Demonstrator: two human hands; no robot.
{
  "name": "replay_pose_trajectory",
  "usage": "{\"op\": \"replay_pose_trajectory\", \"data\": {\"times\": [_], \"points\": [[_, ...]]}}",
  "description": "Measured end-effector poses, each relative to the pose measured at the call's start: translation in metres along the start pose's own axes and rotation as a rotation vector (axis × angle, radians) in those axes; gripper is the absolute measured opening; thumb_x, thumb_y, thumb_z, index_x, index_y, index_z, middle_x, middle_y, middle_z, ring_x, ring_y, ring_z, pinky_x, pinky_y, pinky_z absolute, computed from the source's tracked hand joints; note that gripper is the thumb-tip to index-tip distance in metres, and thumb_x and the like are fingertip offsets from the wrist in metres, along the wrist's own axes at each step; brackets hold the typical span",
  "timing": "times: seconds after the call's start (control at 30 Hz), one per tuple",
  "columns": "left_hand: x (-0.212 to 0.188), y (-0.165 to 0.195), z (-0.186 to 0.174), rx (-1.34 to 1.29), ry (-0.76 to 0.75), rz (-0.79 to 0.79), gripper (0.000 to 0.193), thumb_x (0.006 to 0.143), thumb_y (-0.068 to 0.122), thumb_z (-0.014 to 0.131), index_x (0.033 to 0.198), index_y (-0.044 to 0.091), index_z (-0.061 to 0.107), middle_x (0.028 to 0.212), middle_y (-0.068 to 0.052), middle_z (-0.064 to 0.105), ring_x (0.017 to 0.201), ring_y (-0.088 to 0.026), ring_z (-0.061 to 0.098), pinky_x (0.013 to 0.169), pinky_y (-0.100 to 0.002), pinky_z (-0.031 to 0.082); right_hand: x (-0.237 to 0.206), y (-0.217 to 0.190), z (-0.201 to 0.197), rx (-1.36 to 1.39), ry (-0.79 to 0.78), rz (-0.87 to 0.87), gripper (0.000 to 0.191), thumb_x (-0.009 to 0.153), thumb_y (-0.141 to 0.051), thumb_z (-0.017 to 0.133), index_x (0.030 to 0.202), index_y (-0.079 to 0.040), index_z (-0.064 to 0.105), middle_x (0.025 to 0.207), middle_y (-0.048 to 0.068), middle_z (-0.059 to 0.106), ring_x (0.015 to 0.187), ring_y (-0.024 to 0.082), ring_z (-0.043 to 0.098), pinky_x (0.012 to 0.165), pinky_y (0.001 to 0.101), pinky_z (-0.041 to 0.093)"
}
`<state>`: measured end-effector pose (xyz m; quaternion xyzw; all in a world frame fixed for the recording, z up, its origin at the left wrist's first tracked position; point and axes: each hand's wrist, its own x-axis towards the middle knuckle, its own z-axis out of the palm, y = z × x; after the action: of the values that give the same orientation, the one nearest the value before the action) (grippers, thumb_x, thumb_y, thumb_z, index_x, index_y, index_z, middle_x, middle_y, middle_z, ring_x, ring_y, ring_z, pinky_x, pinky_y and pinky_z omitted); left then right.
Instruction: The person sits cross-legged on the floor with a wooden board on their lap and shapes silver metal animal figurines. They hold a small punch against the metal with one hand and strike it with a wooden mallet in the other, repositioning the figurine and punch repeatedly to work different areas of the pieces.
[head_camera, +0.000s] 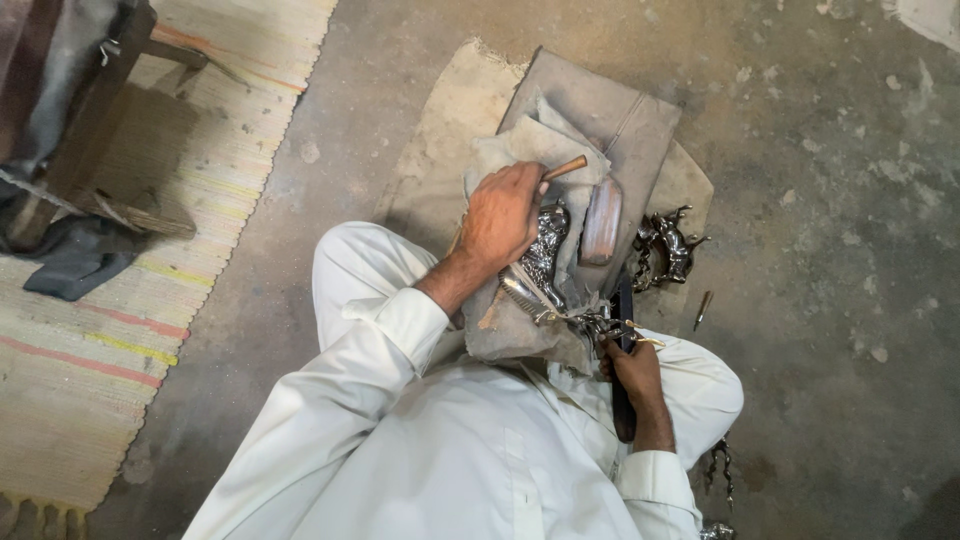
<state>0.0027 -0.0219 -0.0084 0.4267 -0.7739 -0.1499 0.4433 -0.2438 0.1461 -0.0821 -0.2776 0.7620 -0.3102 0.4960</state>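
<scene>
Two bare hands work a shiny silver metal animal figure (545, 262) lying on grey cloth (520, 150) over the lap: the left hand (500, 220) closes its grip on a wooden-handled tool (565, 168), the right hand (632, 368) clasps the figure's legs

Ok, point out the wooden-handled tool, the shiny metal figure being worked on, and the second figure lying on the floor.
wooden-handled tool (566, 168), head view, handle end.
shiny metal figure (548, 243), head view, body.
second figure (672, 247), head view, middle.

striped woven rug (90, 370), dark cloth (80, 262)
</scene>
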Motion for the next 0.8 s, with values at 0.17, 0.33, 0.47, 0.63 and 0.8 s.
{"op": "replay_pose_trajectory", "data": {"times": [0.17, 0.33, 0.47, 0.63, 0.8], "points": [[0.002, 0.003, -0.002, -0.012, 0.015, -0.001, 0.013, 0.099, 0.01, 0.059, 0.109, 0.002, 0.057, 0.097, -0.019, 0.065, 0.093, -0.041, 0.063, 0.083, -0.051, 0.048, -0.007, -0.006, 0.005, 0.007, 0.02, -0.033, 0.023, 0.094, -0.014, 0.074, 0.095, 0.005, 0.062, 0.067, 0.008, 0.063, 0.051, 0.017, 0.057, 0.048, 0.0333, 0.048], [0.004, 0.009, -0.007, -0.015, 0.033, 0.008, 0.014, 0.098, 0.01, 0.059, 0.11, 0.002, 0.056, 0.097, -0.02, 0.065, 0.094, -0.042, 0.063, 0.084, -0.051, 0.048, -0.013, -0.01, 0.011, -0.035, 0.027, -0.057, 0.02, 0.094, -0.014, 0.071, 0.1, 0.004, 0.063, 0.068, 0.008, 0.063, 0.052, 0.017, 0.058, 0.049, 0.0341, 0.048], [0.006, 0.012, -0.01, -0.015, 0.027, 0.009, 0.013, 0.099, 0.01, 0.059, 0.109, 0.003, 0.056, 0.097, -0.019, 0.065, 0.095, -0.042, 0.063, 0.085, -0.052, 0.048, -0.017, -0.012, 0.017, -0.104, 0.045, -0.097, 0.02, 0.093, -0.011, 0.069, 0.107, 0.003, 0.066, 0.07, 0.009, 0.065, 0.053, 0.018, 0.059, 0.05, 0.0338, 0.049], [0.006, 0.012, -0.011, 0.006, 0.017, -0.004, 0.014, 0.098, 0.011, 0.059, 0.109, 0.002, 0.056, 0.097, -0.02, 0.064, 0.093, -0.042, 0.062, 0.084, -0.052, 0.047, -0.026, -0.016, 0.026, -0.164, 0.084, -0.253, 0.024, 0.091, -0.009, 0.066, 0.112, 0.001, 0.068, 0.08, 0.009, 0.068, 0.062, 0.019, 0.062, 0.058, 0.036, 0.05], [0.003, 0.008, -0.009, -0.011, 0.019, 0.007, 0.014, 0.097, 0.01, 0.06, 0.107, 0.002, 0.056, 0.097, -0.021, 0.064, 0.094, -0.043, 0.062, 0.083, -0.052, 0.047, -0.028, -0.013, 0.032, -0.298, 0.194, -0.328, 0.029, 0.088, -0.012, 0.064, 0.113, 0.001, 0.068, 0.088, 0.011, 0.074, 0.075, 0.022, 0.068, 0.071, 0.0384, 0.052]]}}
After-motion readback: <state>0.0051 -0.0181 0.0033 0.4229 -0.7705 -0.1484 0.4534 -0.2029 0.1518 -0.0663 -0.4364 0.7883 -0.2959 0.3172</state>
